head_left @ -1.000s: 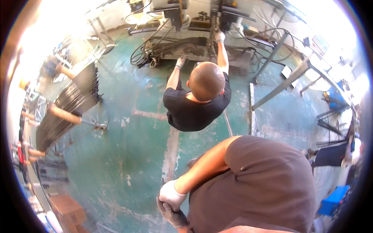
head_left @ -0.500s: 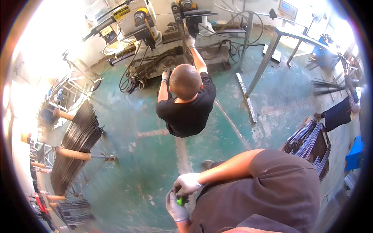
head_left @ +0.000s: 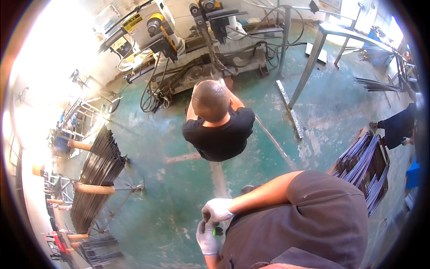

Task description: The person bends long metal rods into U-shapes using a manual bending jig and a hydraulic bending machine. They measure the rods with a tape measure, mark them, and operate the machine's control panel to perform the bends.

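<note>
Grey-white work gloves cover both my hands, which meet low in the picture, in front of my dark shirt. My right hand (head_left: pixel 217 211) is curled closed, its fingertips against the fingers of my left hand (head_left: pixel 207 239). Beside the left palm, partly hidden by that hand, shows a small green-and-black object (head_left: pixel 215 232). The left fingers are bent round it; its kind cannot be made out. Whether the right fingers pinch anything is hidden.
Ahead, a co-worker (head_left: pixel 218 134) in a black shirt bends before a machine (head_left: pixel 165 38) with cables. Racks of dark thin rods (head_left: pixel 96 175) stand left; a bin of metal rods (head_left: pixel 365 166) is right, beside another person (head_left: pixel 398 125). A metal frame (head_left: pixel 309 67) stands far right.
The co-worker's right arm has drawn back from the machine toward the body. My hands stay together, the green object now less visible. The view has shifted slightly.
</note>
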{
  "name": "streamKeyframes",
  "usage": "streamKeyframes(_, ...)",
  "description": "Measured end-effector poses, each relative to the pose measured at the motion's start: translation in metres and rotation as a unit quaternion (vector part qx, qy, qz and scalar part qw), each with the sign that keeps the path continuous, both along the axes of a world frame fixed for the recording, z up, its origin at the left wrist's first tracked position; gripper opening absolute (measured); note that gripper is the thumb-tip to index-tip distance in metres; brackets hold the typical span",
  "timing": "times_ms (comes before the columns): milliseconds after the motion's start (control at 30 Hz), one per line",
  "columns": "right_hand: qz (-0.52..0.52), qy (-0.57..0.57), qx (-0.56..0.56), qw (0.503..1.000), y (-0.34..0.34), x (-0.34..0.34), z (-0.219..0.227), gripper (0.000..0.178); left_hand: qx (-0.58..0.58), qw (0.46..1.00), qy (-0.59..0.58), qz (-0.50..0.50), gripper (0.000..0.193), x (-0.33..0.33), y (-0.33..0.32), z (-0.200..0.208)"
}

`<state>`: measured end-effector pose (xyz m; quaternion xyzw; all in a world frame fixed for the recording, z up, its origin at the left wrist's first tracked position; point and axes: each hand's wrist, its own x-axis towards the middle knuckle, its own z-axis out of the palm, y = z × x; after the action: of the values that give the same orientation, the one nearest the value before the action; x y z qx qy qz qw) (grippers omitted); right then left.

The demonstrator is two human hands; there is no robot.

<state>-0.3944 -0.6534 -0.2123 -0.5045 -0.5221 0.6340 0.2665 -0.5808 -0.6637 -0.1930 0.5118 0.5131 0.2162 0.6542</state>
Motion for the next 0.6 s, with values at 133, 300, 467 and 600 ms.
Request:
streamKeyframes(133,-0.016,0.014,-0.002,1.000,0.004,0.006,0.000,0.025,0.004,1.000,0.003,-0.018,0.048,0.001,0.012,-0.005)
streamKeyframes(300,-0.028,0.005,0.022,0.999,0.009,0.013,-0.003,0.025,0.003,1.000,0.024,-0.013,0.042,0.009,0.018,-0.006)
streamKeyframes(467,-0.031,-0.002,0.012,0.999,0.011,0.011,-0.005,0.026,-0.005,1.000,0.021,0.009,0.031,0.018,0.016,-0.004)
streamKeyframes(600,0.002,-0.007,0.020,1.000,0.012,0.007,-0.010,0.028,-0.028,0.997,0.062,-0.025,0.027,0.015,0.019,0.003)
